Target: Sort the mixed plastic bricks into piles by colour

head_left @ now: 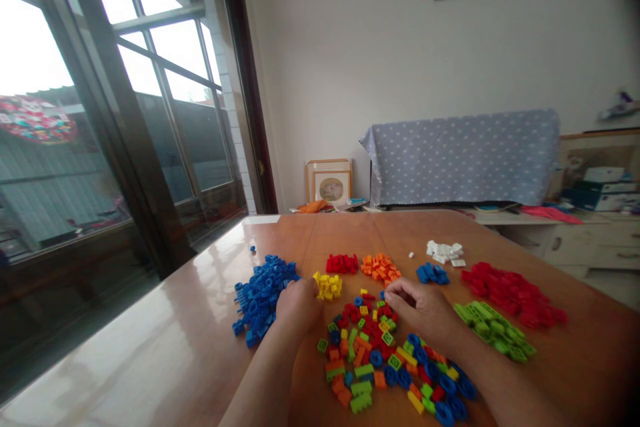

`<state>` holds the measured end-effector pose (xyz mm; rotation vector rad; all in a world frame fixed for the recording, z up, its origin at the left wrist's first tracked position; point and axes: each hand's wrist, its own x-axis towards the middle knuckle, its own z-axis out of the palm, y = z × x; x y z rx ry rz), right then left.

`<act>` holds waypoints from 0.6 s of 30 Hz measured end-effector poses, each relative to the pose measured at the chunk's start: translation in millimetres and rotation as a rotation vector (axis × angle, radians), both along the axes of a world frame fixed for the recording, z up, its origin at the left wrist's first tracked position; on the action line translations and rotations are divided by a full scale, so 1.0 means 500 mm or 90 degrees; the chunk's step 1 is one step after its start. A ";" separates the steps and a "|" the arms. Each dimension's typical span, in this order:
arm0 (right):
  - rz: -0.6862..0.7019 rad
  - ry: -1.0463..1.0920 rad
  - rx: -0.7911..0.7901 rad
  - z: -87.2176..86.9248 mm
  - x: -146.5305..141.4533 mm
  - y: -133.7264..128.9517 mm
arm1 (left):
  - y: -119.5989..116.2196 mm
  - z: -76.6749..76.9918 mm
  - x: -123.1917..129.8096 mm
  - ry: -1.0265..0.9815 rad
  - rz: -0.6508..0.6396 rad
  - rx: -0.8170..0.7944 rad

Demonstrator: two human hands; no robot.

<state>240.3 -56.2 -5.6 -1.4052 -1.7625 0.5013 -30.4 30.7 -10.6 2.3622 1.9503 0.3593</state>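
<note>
The brown counter (170, 347) before you is glossy, and toy bricks sit on it in piles. Largest is the loose mixed spread (395, 362) nearest you, between your forearms: red, orange, lime green, yellow and blue bricks, some studded, with round blue pieces (404, 378) gathered mostly toward its near right side. The blue heap (263, 297) stands to its left, tall and tightly jumbled; the flatter red heap (513, 293) spreads at far right, with the lime green heap (495, 330) just in front of it. Your left hand (297, 307) is at the blue heap's right edge, beside the small yellow pile (329, 287); its fingertips are hidden, so you cannot tell its grip. Your right hand (425, 307) is curled over the mixed spread's far edge, thumb and forefinger near a blue bit (383, 295); whether they pinch it, you cannot tell. Beyond lie small orange (381, 268), red (343, 263), blue (433, 273) and white (445, 252) piles. Smallest are a lone blue piece (253, 249) behind the blue heap and a lone white one (411, 255) left of the white pile.
</note>
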 end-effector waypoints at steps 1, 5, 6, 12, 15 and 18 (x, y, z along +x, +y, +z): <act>0.001 -0.002 0.001 0.000 0.000 0.000 | 0.000 0.000 0.000 0.005 0.004 -0.001; 0.006 -0.004 -0.001 0.002 0.000 0.000 | 0.001 -0.001 0.000 0.007 0.022 -0.020; 0.006 -0.004 -0.001 0.002 0.000 0.000 | 0.001 -0.001 0.000 0.002 0.028 -0.021; -0.001 0.000 0.003 0.000 0.002 0.001 | 0.001 0.011 -0.007 -0.059 0.055 -0.030; -0.002 0.001 0.005 0.000 0.003 0.001 | 0.000 0.023 -0.015 -0.087 0.038 -0.032; -0.004 -0.001 0.005 0.001 0.004 -0.001 | 0.001 0.027 -0.022 -0.128 -0.008 -0.051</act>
